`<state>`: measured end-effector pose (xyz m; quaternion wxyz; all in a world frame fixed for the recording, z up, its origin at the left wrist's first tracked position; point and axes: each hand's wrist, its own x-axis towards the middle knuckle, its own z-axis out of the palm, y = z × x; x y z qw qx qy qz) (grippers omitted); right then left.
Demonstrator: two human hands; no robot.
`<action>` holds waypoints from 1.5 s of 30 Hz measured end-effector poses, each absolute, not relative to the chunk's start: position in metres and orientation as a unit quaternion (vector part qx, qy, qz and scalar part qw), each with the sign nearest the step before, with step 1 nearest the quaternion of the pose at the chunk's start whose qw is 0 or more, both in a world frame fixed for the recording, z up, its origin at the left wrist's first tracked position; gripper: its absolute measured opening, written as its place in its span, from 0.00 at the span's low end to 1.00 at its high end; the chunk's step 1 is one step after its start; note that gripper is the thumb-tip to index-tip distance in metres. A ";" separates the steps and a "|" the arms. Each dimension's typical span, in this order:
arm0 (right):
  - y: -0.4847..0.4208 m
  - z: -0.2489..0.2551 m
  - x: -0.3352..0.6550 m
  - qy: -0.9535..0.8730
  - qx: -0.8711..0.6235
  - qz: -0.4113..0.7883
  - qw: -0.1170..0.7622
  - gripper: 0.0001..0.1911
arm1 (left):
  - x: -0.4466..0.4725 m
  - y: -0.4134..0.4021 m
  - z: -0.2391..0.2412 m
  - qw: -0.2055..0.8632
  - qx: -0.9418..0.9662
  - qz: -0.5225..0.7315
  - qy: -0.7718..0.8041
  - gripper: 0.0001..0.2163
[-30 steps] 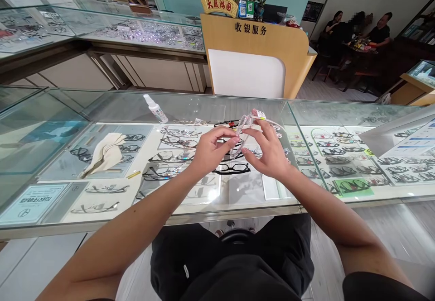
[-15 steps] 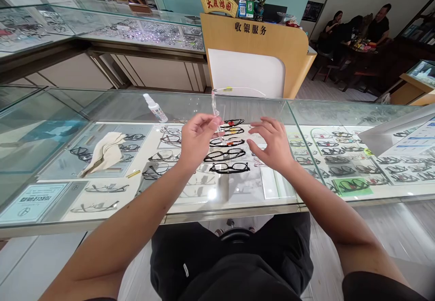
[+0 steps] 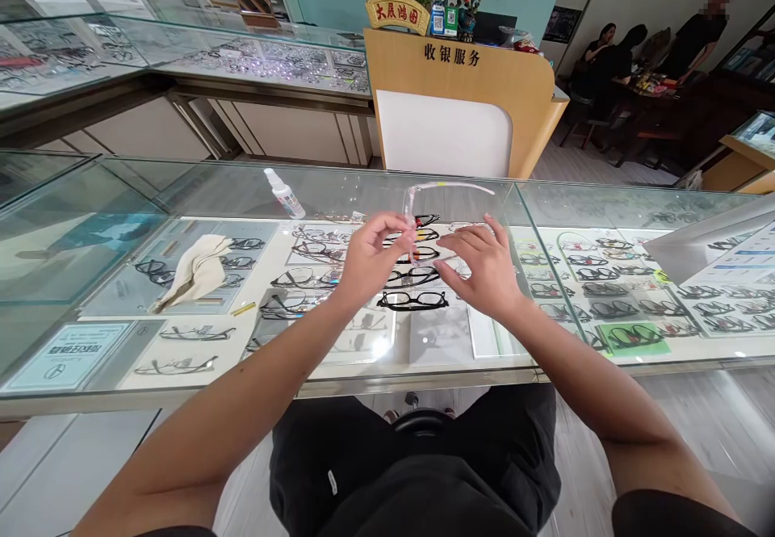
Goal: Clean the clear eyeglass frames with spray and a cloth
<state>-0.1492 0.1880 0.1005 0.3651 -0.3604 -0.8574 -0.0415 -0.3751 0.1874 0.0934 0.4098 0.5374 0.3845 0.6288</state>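
Observation:
My left hand [image 3: 370,256] pinches a pair of clear-framed glasses [image 3: 414,212] by the front, above the glass counter [image 3: 242,190]. One clear temple arm with a small yellow tag sticks out to the right at about the counter's far edge. My right hand [image 3: 481,269] hovers just right of the frame with its fingers curved and slightly apart, fingertips close to the lens but not clearly gripping it. Rows of black and thin-rimmed display frames [image 3: 412,300] lie under the glass below both hands.
A small white spray bottle [image 3: 284,193] lies on the counter left of my hands. A cream cloth [image 3: 197,267] is further left. A wooden cashier desk [image 3: 460,101] stands behind the counter. People sit and stand at a table [image 3: 654,77] at the far right.
A second ago both hands held the clear glasses. The left hand then lifted them alone with a temple unfolded; now they are lower and the right hand has come back beside them.

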 end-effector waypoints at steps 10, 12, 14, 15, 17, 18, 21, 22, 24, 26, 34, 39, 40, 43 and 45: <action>0.173 0.099 -0.161 -0.850 -0.294 0.045 0.435 0.11 | -0.359 0.165 0.100 0.492 0.571 0.568 0.331 0.17; 0.173 0.098 -0.159 -0.840 -0.286 0.078 0.454 0.11 | -0.359 0.163 0.100 0.507 0.575 0.559 0.316 0.17; 0.173 0.097 -0.158 -0.828 -0.291 0.096 0.470 0.11 | -0.360 0.163 0.099 0.505 0.595 0.547 0.304 0.16; 0.173 0.097 -0.158 -0.823 -0.295 0.098 0.476 0.11 | -0.360 0.163 0.099 0.499 0.607 0.540 0.302 0.16; 0.174 0.097 -0.157 -0.817 -0.305 0.093 0.481 0.11 | -0.364 0.168 0.099 0.473 0.634 0.531 0.305 0.14; 0.174 0.098 -0.156 -0.814 -0.310 0.088 0.483 0.10 | -0.369 0.171 0.101 0.445 0.646 0.533 0.317 0.14; 0.177 0.099 -0.153 -0.806 -0.320 0.076 0.492 0.11 | -0.397 0.190 0.110 0.276 0.657 0.567 0.413 0.10; 0.178 0.099 -0.152 -0.803 -0.322 0.073 0.496 0.10 | -0.411 0.198 0.113 0.203 0.642 0.577 0.462 0.09; 0.181 0.098 -0.151 -0.800 -0.322 0.070 0.501 0.10 | -0.444 0.213 0.120 0.096 0.595 0.564 0.564 0.09; 0.183 0.097 -0.150 -0.800 -0.323 0.069 0.501 0.09 | -0.479 0.225 0.123 0.047 0.549 0.493 0.673 0.15; 0.184 0.094 -0.148 -0.800 -0.328 0.069 0.497 0.11 | -0.552 0.247 0.112 0.120 0.521 0.265 0.803 0.42; 0.185 0.094 -0.148 -0.801 -0.322 0.072 0.500 0.11 | -0.556 0.253 0.110 0.131 0.530 0.226 0.807 0.49; 0.185 0.094 -0.148 -0.801 -0.320 0.071 0.501 0.11 | -0.556 0.253 0.110 0.131 0.529 0.223 0.808 0.50; 0.186 0.094 -0.148 -0.802 -0.322 0.070 0.499 0.11 | -0.555 0.253 0.109 0.121 0.534 0.227 0.805 0.49; 0.186 0.094 -0.147 -0.801 -0.331 0.070 0.494 0.11 | -0.555 0.252 0.109 0.107 0.537 0.243 0.801 0.47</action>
